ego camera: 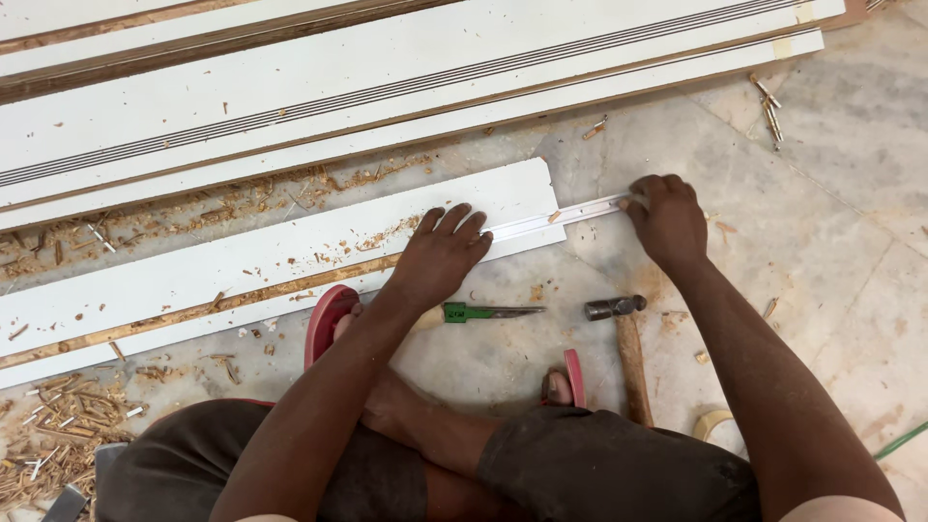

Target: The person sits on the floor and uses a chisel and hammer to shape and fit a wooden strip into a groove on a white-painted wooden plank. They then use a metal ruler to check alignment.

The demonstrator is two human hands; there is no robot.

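My left hand (442, 254) lies flat, fingers spread, pressing down on the right end of a long white board (242, 256) on the floor. My right hand (667, 217) is closed on the end of a thin white strip (570, 212) that sticks out past the board's end along its groove. A chisel with a green collar (483, 312) lies on the floor just below my left wrist. A hammer with a wooden handle (628, 348) lies below my right hand.
Larger white panels (387, 87) with dark grooves are stacked along the top. Wood shavings (58, 425) litter the marble floor at left. Several screws (770, 108) lie at upper right. A tape roll (713, 422) sits near my right knee. Red sandals (329, 319) are on my feet.
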